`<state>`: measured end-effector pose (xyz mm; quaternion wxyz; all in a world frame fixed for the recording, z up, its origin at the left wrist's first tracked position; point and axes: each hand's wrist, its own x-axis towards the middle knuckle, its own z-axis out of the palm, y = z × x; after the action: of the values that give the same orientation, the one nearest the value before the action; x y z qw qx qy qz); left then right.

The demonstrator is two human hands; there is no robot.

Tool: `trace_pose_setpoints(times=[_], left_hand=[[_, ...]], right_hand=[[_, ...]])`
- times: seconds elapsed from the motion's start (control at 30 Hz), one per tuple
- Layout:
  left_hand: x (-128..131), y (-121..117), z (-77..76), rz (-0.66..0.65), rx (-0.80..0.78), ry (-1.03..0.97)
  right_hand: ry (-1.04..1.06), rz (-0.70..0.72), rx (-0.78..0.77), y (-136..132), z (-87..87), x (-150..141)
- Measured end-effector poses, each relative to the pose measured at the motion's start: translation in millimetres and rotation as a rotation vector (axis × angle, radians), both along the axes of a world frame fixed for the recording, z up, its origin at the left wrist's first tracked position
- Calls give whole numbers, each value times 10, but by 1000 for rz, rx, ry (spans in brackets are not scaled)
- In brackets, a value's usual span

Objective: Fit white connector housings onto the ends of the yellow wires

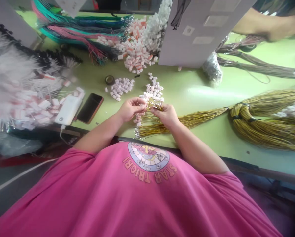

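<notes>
My right hand is closed around a small bunch of yellow wires, their silvery tips fanned out toward my left hand. Thumb and fingers of my left hand are pinched together right beside those tips; what lies between them is too small to make out. Just beyond both hands is a loose pile of white connector housings, and a few more lie beneath my fingers. More yellow wires run along the table under my right hand, from a thick bundle tied with black bands at the right.
A black phone, a white power bank with a cable and a tape roll lie left. Large connector heaps, coloured wires and a grey panel stand behind. Another person's arm reaches in at upper right.
</notes>
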<state>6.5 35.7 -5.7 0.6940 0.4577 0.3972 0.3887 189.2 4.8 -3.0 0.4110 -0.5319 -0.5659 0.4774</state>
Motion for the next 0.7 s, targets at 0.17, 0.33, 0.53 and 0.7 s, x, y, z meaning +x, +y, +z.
trace_pose_setpoints(times=[0.17, 0.33, 0.53, 0.7], left_hand=[[-17, 23, -28, -6, -121, -100], [12, 0, -26, -12, -159, -29], [22, -16, -23, -5, -141, 38], [19, -40, -21, 6, -98, 133]], right_hand=[[-73, -51, 61, -7, -33, -25], [-179, -64, 103, -7, -31, -25], [-296, -80, 109, -21, -14, -34], [-339, -48, 100, -22, -16, -39]])
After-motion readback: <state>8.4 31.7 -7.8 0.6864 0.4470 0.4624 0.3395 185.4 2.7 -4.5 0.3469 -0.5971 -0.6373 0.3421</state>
